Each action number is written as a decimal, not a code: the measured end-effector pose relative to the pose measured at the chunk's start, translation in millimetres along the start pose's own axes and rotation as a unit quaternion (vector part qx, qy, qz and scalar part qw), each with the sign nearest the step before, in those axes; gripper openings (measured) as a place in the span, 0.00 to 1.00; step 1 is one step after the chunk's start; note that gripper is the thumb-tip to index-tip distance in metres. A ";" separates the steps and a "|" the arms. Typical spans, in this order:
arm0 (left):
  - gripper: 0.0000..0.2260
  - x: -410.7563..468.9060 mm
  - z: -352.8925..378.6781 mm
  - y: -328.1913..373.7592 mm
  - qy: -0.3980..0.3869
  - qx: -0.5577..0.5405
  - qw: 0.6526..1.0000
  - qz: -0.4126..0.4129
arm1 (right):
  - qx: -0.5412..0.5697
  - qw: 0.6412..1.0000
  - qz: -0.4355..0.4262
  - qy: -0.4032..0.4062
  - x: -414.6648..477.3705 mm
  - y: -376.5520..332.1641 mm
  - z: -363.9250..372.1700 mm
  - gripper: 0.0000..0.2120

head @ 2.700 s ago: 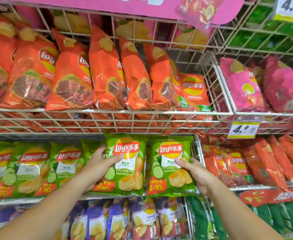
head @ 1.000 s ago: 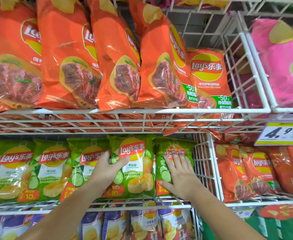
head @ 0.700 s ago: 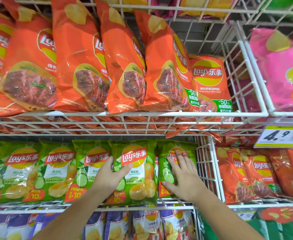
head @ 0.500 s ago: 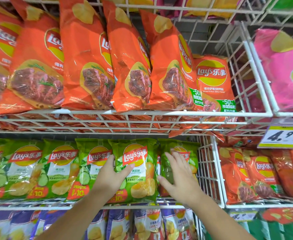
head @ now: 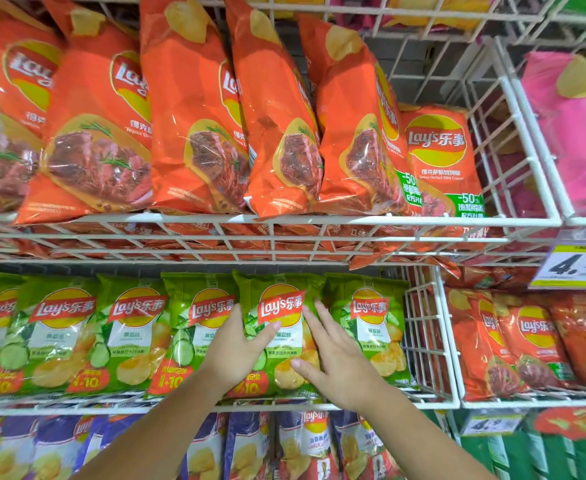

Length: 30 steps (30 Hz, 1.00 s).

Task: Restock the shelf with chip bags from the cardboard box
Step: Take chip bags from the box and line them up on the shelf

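We see both bare forearms rising from the bottom edge and meeting at one green chip bag (head: 281,306), which stands upright in the middle wire shelf (head: 77,408). The left hand (head: 234,355) holds the bag's left edge. Its thumb (head: 267,336) is spread across the front, and its fingers slip into the seam beside the next green bag (head: 201,327), so we cannot see their tips. The right hand (head: 336,365) lies flat on the right half of the same bag, gripping nothing. Its fingers (head: 314,317) are straight, held together and pointing up and left.

Just right of this bag we see another green bag (head: 371,323) by the shelf's wire end wall. Below the shelf rim hang purple bags (head: 305,441). Above, on the upper wire shelf (head: 284,221), tall orange bags (head: 194,116) lean to the left. Farther right we see pink bags (head: 575,133) and a yellow price tag (head: 575,266) reading 4.9.
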State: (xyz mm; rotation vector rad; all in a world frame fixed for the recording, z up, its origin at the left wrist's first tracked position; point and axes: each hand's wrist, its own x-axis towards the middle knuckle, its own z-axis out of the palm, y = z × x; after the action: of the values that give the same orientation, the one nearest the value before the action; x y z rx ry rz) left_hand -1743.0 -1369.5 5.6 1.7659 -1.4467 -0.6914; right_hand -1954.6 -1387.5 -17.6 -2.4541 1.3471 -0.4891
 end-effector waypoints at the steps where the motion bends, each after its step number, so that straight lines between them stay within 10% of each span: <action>1: 0.46 0.0 -0.5 -0.3 0.008 0.006 1.000 0.002 | 0.001 1.000 0.002 0.002 -0.3 -0.1 -0.1 0.40; 10: 0.49 -6.4 -22.2 -7.4 -0.004 -0.020 1.000 0.016 | -0.028 0.997 0.045 0.047 -16.6 -18.2 -15.2 0.42; 20: 0.43 -83.2 -71.9 -23.7 0.062 0.426 0.879 0.204 | -0.238 0.969 0.036 0.051 -70.6 -33.7 -18.4 0.40; 30: 0.38 -221.8 -92.6 -33.5 0.043 0.505 0.846 0.166 | -0.247 0.968 0.017 0.029 -143.9 -80.7 -4.2 0.38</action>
State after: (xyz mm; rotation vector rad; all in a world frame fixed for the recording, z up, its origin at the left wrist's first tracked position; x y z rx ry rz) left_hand -1699.4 -1131.3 22.3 2.1104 -2.1868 0.4536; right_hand -1968.2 -1223.7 -2.0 -2.8125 1.7031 -0.2338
